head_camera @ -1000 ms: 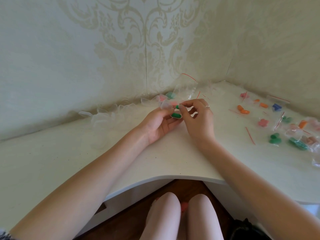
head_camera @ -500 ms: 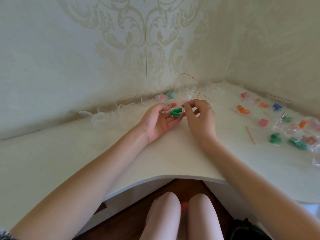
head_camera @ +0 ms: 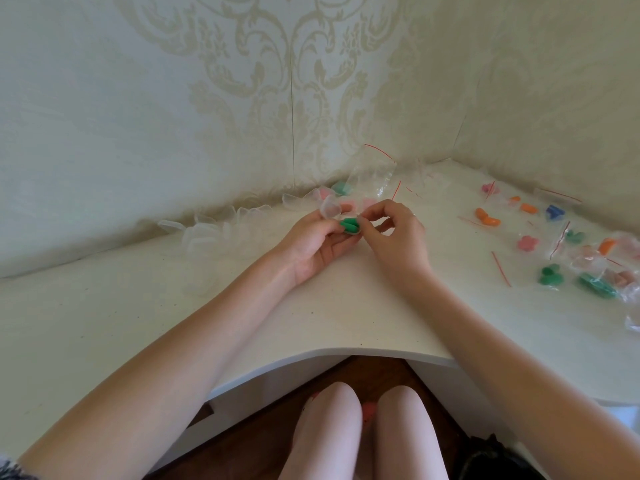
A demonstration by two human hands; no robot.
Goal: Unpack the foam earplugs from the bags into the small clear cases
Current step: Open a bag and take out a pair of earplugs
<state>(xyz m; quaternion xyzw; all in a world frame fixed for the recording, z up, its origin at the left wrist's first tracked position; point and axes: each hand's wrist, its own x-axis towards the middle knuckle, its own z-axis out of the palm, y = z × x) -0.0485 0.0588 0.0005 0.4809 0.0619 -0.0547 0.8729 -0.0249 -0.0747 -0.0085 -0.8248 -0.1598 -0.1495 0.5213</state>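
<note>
**Green earplugs being seated in a small clear case**

Two bare hands meet over the back of a white corner table (head_camera: 242, 317). The left hand (head_camera: 317, 242) curls its fingers around a small clear case (head_camera: 337, 220), whose lid stands open above the thumb. A pair of green earplugs (head_camera: 350, 226) lies in the case. The right hand (head_camera: 393, 233) pinches thumb and forefinger together at the earplugs and the case edge. The step in hand looks like tucking the pair in; the next move probably calls for pressing the lid shut without catching the foam. More bagged earplugs (head_camera: 550, 275) wait at the right; empty cases (head_camera: 207, 230) sit along the wall. No brand, label or writing can be read.
</note>
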